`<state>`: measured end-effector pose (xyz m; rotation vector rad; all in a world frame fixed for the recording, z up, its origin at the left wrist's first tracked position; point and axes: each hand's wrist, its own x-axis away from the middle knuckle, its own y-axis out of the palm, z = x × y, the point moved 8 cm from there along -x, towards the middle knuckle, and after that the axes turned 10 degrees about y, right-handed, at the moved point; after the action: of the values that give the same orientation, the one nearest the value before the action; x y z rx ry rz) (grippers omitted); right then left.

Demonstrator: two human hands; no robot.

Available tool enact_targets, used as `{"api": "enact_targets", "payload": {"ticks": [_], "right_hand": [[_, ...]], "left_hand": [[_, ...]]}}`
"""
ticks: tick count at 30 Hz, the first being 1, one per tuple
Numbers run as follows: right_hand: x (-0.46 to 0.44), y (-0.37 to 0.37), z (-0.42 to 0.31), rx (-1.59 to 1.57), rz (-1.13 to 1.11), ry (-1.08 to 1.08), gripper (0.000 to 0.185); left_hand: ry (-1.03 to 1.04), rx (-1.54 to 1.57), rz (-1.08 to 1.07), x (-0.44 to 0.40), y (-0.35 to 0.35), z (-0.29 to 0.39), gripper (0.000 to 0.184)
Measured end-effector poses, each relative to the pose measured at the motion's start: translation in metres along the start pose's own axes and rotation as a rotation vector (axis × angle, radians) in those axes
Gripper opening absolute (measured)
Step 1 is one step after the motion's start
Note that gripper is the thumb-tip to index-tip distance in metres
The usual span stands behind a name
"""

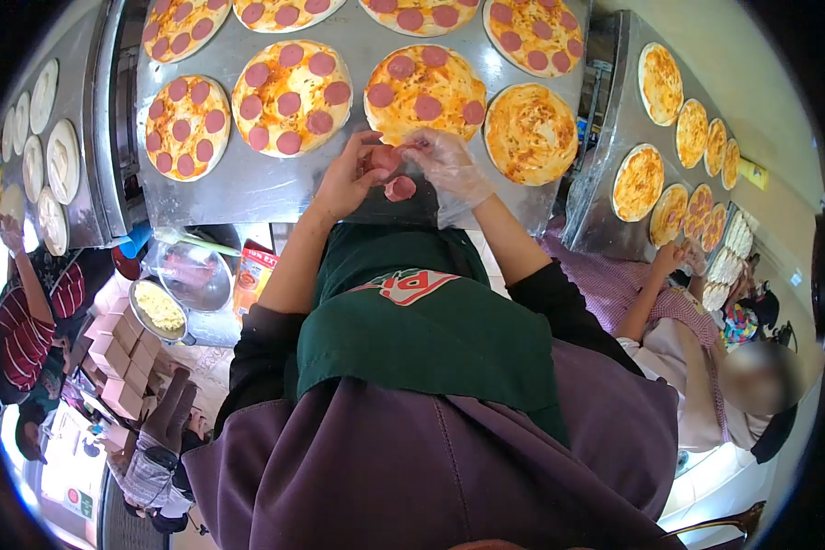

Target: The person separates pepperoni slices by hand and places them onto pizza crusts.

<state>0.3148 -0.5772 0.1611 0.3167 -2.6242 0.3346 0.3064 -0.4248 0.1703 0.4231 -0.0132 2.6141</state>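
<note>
My bare left hand [343, 181] is closed around a small stack of sausage slices [385, 159] at the front edge of the metal table [247, 197]. Wearing a clear plastic glove, my right hand [454, 172] pinches at the slices beside it; its fingertips touch the stack. Just below my hands lie more sausage slices [400, 189] on the tabletop. The nearest pizza [449, 84], right behind my fingers, carries several slices, and its front edge is partly hidden. To its right is a pizza [530, 133] with sauce and cheese but no slices.
Several sliced-topped pizzas [289, 82] fill the table's far side. At right, a co-worker's hands [678, 257] are over pizzas on another table [605, 197]. At left stand a dough table [82, 215], a metal bowl [225, 284], a bowl of pale shreds [160, 307] and stacked boxes [119, 353].
</note>
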Motion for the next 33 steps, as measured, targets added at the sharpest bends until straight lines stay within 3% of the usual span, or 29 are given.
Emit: {"api": "enact_targets", "payload": {"ticks": [4,7,10,11,15,18,20,23,27,29,33], "right_hand": [[-0.002,-0.030,0.013,-0.033,-0.005,0.055,0.014],[-0.001,-0.071,0.005,0.251,0.260,0.009,0.014],[-0.013,-0.102,-0.001,0.086,0.404,-0.044,0.015],[-0.015,-0.110,-0.012,0.286,0.442,-0.016,0.014],[-0.042,-0.121,-0.005,0.107,0.397,0.045,0.013],[-0.053,-0.126,-0.011,0.384,0.453,0.065,0.016],[-0.055,-0.128,-0.017,0.736,0.536,-0.034,0.021],[-0.040,-0.136,-0.032,0.611,0.659,-0.106,0.021],[-0.027,-0.139,-0.031,0.604,0.671,-0.133,0.020],[-0.025,-0.119,-0.034,0.829,0.568,-0.278,0.024],[-0.029,-0.102,-0.026,0.946,0.511,-0.335,0.027]], "left_hand": [[-0.027,0.197,0.070,0.004,-0.009,-0.032,0.053],[-0.061,0.271,0.113,0.006,-0.012,-0.040,0.049],[-0.073,0.285,0.124,0.005,-0.009,-0.039,0.046],[-0.068,0.269,0.126,0.004,-0.008,-0.037,0.045],[-0.065,0.260,0.114,0.001,0.000,-0.031,0.043],[-0.085,0.275,0.089,0.000,0.005,-0.025,0.041],[-0.094,0.263,0.081,0.000,0.008,-0.018,0.042],[-0.062,0.250,0.113,0.000,0.006,-0.017,0.042],[-0.042,0.288,0.162,-0.006,0.006,-0.017,0.040],[0.018,0.294,0.233,-0.010,0.001,-0.014,0.035],[0.002,0.337,0.264,-0.015,0.002,-0.012,0.033]]}}
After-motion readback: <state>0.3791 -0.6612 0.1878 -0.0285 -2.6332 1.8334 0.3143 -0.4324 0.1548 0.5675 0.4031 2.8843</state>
